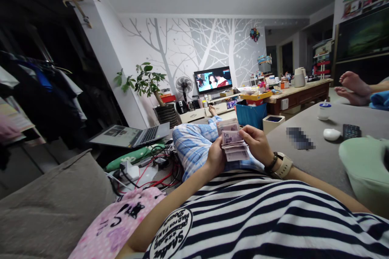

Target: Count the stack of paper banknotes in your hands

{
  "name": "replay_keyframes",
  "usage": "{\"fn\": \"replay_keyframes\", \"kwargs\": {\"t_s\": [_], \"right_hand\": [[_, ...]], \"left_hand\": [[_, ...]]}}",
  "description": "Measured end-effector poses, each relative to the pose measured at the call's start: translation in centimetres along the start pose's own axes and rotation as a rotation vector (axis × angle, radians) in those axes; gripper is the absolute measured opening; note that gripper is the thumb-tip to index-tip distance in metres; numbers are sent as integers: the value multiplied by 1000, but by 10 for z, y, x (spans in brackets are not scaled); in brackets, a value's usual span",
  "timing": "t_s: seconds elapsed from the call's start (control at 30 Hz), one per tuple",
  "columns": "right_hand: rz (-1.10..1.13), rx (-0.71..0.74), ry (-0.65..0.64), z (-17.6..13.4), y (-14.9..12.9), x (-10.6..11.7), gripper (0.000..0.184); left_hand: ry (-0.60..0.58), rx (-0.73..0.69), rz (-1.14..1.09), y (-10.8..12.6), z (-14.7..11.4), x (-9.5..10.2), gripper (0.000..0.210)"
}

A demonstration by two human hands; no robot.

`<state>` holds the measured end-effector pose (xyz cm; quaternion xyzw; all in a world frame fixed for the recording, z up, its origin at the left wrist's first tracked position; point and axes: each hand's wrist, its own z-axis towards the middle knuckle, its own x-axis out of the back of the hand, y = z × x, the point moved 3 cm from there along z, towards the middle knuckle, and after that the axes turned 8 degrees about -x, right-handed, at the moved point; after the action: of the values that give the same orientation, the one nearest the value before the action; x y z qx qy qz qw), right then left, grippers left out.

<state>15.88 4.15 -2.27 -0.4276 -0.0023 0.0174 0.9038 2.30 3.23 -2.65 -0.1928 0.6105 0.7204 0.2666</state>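
A stack of purplish banknotes (232, 139) is between my two hands, above my lap. The notes are fanned and bent, with the figure 5 showing on one of them. My left hand (216, 155) grips the stack along its left side. At the upper right edge, my right hand (257, 142) pinches a note between thumb and fingers. A pale watch (284, 166) and a dark bracelet are on my right wrist. Beneath the notes are my crossed legs in blue checked trousers (193, 141).
On my left lie an open laptop (133, 135), tangled cables (164, 174) and a pink cushion (130, 214). To the right, the grey sofa holds a white mouse (332, 134), a small keyboard (351, 131), a blurred dark object (300, 138) and a green cushion (364, 158). Another person's feet (354, 87) rest beyond.
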Motion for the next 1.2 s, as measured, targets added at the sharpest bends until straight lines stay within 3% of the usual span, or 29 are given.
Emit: {"fn": "replay_keyframes", "kwargs": {"t_s": [0.53,1.0,1.2], "right_hand": [[71,33,-27,-4,-5,-1,41],[80,28,-49,-4,-4,-1,40],[45,30,-56,-5,-3,-1,42]], "left_hand": [[-9,4,1,1,-1,-1,24],[34,-8,3,4,-3,-3,33],[-10,-10,11,2,-1,0,31]]}}
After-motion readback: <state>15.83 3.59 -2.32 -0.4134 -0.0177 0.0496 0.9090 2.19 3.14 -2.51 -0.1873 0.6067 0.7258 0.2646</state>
